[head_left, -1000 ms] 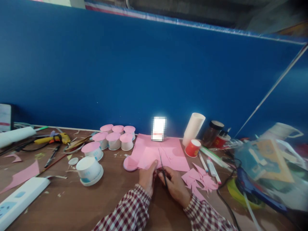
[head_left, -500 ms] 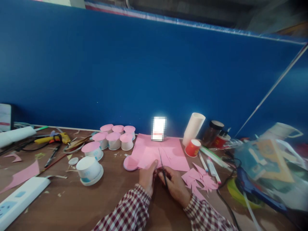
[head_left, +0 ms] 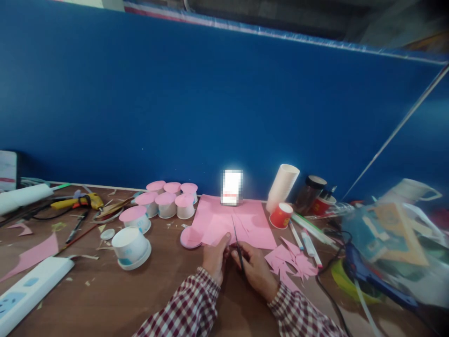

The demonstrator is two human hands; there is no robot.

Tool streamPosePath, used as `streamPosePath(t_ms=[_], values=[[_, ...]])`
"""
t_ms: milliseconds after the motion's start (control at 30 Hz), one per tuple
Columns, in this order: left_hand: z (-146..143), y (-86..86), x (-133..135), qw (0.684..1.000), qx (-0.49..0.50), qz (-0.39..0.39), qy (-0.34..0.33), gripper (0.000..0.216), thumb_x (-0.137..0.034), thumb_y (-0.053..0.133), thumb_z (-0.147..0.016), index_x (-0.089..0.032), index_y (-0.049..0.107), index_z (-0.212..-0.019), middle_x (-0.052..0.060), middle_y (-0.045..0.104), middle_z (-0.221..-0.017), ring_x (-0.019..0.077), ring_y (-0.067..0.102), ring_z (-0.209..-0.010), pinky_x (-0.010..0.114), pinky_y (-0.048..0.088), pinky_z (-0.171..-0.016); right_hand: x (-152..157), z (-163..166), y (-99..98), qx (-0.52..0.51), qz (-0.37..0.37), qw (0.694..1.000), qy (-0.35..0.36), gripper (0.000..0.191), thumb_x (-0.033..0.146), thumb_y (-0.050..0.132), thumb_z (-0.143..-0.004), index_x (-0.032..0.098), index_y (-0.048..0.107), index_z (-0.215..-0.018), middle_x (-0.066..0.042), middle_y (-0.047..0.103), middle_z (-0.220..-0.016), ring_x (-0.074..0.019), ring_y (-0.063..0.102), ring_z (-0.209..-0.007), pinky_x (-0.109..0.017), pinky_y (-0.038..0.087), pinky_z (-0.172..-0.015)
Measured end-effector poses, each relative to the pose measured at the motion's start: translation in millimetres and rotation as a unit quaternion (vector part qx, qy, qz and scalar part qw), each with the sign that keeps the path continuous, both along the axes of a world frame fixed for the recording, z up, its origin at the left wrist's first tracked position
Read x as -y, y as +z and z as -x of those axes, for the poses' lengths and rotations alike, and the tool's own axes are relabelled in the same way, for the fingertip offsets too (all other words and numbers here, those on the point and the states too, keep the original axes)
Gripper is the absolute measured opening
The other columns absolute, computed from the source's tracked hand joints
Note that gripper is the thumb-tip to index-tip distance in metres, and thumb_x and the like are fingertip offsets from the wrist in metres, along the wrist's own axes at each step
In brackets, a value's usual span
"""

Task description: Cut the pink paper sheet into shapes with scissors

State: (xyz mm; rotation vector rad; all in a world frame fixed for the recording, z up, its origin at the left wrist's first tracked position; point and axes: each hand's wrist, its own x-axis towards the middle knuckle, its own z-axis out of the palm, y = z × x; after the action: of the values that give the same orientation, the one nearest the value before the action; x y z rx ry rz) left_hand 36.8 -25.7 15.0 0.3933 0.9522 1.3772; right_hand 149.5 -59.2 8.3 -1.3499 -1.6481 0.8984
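Observation:
My right hand (head_left: 257, 269) is closed around the dark handles of a pair of scissors (head_left: 239, 250), whose blades point away from me over the pink paper. My left hand (head_left: 213, 260), with thumb on top, pinches the near edge of a sheet of pink paper (head_left: 218, 229). This sheet overlaps larger pink sheets (head_left: 261, 234) on the table, so its outline is hard to make out. A small pile of round pink discs (head_left: 191, 238) lies just left of it. Beside my right hand, pink offcuts (head_left: 291, 262) are heaped.
Several paper cups with pink tops (head_left: 165, 206) stand at left, near an upturned white cup (head_left: 130, 248). A power strip (head_left: 35, 290) and yellow glue gun (head_left: 80, 201) lie farther left. At right are stacked white cups (head_left: 282, 187), a red cup (head_left: 281, 215), markers (head_left: 310, 245) and a blue glue gun (head_left: 375, 281).
Almost nothing differs. Both hands, the scissors and the paper keep nearly the same place, with only a tiny shift of the view.

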Motion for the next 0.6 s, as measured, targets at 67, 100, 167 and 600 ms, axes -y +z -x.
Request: streamPosePath(t_ms=[67, 100, 167, 600], values=[[0.0, 1.4, 0.4, 1.000, 0.001, 0.000, -0.001, 0.037, -0.031, 0.082, -0.048, -0.014, 0.053, -0.062, -0.006, 0.048, -0.049, 0.0048, 0.042, -0.042, 0.018, 0.033, -0.040, -0.1, 0.1, -0.3, 0.001, -0.001, 1.000, -0.004, 0.029, 0.038, 0.053, -0.085, 0.016, 0.064, -0.100, 0.000, 0.057, -0.066, -0.0129, 0.047, -0.058, -0.021, 0.036, -0.051], [-0.1, 2.1, 0.5, 1.000, 0.002, 0.001, 0.000, 0.036, -0.030, 0.082, -0.047, -0.013, 0.053, -0.062, -0.006, 0.048, -0.049, 0.0046, 0.042, -0.042, 0.018, 0.033, -0.039, -0.2, 0.0, -0.4, 0.000, -0.001, 1.000, -0.005, 0.030, 0.038, 0.053, -0.085, 0.016, 0.064, -0.101, 0.000, 0.058, -0.066, -0.0131, 0.047, -0.058, -0.022, 0.036, -0.051], [-0.4, 3.6, 0.8, 1.000, 0.007, 0.001, 0.001, 0.036, -0.029, 0.082, -0.047, -0.013, 0.054, -0.064, -0.006, 0.050, -0.049, 0.0046, 0.043, -0.041, 0.018, 0.034, -0.039, -0.3, -0.1, -0.4, 0.000, -0.002, 1.000, -0.006, 0.030, 0.039, 0.053, -0.084, 0.017, 0.065, -0.101, 0.000, 0.058, -0.065, -0.0133, 0.048, -0.057, -0.022, 0.037, -0.051], [-0.7, 1.0, -0.4, 1.000, 0.010, -0.005, 0.010, 0.036, -0.027, 0.082, -0.047, -0.013, 0.055, -0.066, -0.005, 0.051, -0.049, 0.0050, 0.044, -0.041, 0.017, 0.035, -0.038, 0.0, 0.3, 1.6, -0.003, -0.006, 1.000, -0.007, 0.032, 0.042, 0.053, -0.084, 0.017, 0.065, -0.100, -0.001, 0.058, -0.065, -0.0136, 0.047, -0.057, -0.022, 0.037, -0.052]])
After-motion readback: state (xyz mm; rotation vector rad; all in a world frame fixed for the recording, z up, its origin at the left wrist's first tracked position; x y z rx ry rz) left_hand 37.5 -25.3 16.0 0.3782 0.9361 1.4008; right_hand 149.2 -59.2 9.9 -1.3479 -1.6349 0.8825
